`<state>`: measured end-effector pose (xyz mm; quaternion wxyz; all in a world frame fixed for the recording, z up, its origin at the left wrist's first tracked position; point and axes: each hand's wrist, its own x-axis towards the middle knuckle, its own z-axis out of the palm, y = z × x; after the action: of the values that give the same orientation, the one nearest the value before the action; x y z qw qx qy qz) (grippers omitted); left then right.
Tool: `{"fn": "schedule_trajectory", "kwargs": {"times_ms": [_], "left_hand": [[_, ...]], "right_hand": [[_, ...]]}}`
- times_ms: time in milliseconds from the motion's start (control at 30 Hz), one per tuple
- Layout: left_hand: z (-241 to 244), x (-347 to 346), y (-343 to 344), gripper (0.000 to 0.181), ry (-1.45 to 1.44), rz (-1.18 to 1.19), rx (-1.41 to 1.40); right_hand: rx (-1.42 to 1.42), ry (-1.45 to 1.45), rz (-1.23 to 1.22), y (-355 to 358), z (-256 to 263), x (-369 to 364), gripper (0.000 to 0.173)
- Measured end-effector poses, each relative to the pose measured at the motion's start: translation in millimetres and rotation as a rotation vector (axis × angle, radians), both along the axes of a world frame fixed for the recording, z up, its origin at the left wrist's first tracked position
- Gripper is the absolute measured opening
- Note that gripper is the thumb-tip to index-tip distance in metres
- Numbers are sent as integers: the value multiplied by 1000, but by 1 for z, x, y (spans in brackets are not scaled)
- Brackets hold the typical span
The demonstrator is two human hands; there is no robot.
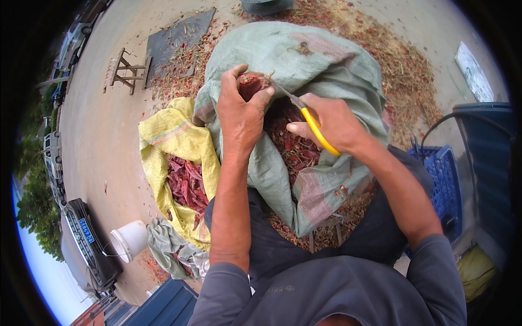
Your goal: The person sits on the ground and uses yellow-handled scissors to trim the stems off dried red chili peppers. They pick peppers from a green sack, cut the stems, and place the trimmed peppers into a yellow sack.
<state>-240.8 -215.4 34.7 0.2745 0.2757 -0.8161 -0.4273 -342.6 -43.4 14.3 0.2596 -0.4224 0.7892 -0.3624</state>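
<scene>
Between the thumb and fingers of my left hand [244, 108] is a dried red chili pepper [251, 86], its pale stem end pointing up and right. My right hand [332, 122] grips scissors with yellow handles [318, 131]; the blade tips lie close to the stem end. Whether the blades touch it, I cannot tell. Both hands are above a large pale green woven sack [277, 49], whose mouth shows dried chilies and stems [295, 146] inside. At its left stands a yellow woven sack [163, 130] with dark red dried chilies [187, 183] in it.
A white plastic bucket [132, 238] lies tilted at lower left, near a crumpled grey-green sack [163, 240]. Cut stems and bits of chili [399, 69] litter the ground. A small wooden stool [128, 71] is at upper left, a blue plastic crate [444, 187] at right, and parked vehicles [87, 244] stand far left.
</scene>
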Motion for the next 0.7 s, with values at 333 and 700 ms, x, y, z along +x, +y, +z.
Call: {"fn": "schedule_trajectory", "kwargs": {"times_ms": [333,700], "left_hand": [[-7,3,-6,26,96,-118,402],[9,15,-15,13,286,-293,880]], "right_hand": [[-172,116,-37,-2,-5,5,50],[-332,-617,138,2,10,11,40]]}}
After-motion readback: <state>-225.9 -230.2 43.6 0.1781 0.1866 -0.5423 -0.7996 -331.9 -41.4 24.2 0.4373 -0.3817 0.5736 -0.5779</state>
